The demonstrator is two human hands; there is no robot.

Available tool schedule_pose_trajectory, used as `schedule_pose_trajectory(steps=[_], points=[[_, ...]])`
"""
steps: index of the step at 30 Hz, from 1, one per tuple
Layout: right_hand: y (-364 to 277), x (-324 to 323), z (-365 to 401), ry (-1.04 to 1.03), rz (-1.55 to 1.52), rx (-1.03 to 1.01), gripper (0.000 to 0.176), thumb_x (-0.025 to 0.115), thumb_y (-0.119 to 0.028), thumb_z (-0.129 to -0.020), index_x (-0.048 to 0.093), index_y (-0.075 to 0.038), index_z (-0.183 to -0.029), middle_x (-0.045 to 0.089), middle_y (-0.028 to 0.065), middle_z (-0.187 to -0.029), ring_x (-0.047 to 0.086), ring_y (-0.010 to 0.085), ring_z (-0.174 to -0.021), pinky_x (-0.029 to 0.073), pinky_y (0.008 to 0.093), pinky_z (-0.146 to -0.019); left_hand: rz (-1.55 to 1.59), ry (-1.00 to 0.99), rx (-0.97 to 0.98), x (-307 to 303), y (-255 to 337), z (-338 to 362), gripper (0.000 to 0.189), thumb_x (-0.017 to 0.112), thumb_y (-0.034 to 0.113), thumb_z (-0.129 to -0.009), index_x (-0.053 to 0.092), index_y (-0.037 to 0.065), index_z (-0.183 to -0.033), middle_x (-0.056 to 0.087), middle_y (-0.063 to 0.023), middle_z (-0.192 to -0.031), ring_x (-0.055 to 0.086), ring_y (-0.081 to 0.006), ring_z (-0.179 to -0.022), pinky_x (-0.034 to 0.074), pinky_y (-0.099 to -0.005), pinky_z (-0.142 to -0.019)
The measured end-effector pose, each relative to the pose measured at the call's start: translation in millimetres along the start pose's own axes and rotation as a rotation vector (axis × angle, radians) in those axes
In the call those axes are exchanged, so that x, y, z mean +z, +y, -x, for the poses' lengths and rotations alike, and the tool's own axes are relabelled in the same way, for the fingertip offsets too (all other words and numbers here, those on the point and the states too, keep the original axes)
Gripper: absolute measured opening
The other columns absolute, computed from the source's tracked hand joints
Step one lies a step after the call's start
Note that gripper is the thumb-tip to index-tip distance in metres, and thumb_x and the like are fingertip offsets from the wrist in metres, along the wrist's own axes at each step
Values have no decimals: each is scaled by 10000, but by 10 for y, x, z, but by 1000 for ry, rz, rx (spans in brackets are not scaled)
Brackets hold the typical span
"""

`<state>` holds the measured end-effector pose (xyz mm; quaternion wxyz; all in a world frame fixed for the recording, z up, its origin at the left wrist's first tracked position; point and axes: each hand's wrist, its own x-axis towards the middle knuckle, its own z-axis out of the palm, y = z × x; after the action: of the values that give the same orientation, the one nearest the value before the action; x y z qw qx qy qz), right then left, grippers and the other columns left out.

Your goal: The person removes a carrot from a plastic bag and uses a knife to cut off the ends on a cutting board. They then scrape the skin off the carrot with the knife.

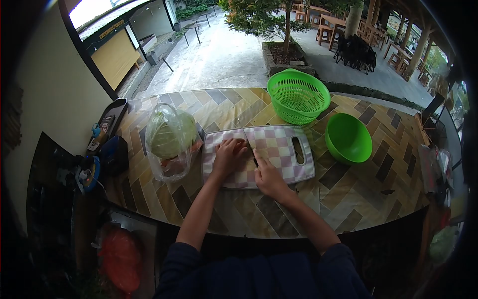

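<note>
A checkered cutting board lies on the patterned table. My right hand is closed round the dark handle of a knife, whose thin blade points away from me over the board. Just left of the blade, my left hand presses with bent fingers on a reddish-brown piece of food, mostly hidden under the fingers. Left of the board stands a clear plastic bag holding a pale green cabbage and something reddish at its bottom.
A green strainer basket stands behind the board, and a green bowl stands to its right. A dark tray with small items is at the table's left edge. Below left lies a red bag.
</note>
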<state>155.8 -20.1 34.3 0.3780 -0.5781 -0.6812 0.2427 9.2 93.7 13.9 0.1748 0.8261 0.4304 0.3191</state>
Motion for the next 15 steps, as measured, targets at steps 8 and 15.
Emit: schedule_pose_trajectory(steps=[8, 15], points=[[-249, -7, 21, -84, 108, 134, 612, 453, -63, -850, 215, 2, -1410, 455, 309, -1113, 527, 458, -944, 447, 468, -824, -8, 28, 56, -18, 23, -1, 287, 628, 246, -808, 608, 92, -1049, 613, -105, -984, 551, -306, -973, 383, -415, -843], [-284, 48, 25, -115, 164, 139, 641, 454, -79, -838, 182, 10, -1411, 454, 355, -1107, 573, 482, -844, 480, 501, -745, -54, 24, 45, -3, 6, 0, 278, 626, 258, -805, 612, 97, -1031, 604, -79, -977, 536, -286, -974, 371, -405, -839]])
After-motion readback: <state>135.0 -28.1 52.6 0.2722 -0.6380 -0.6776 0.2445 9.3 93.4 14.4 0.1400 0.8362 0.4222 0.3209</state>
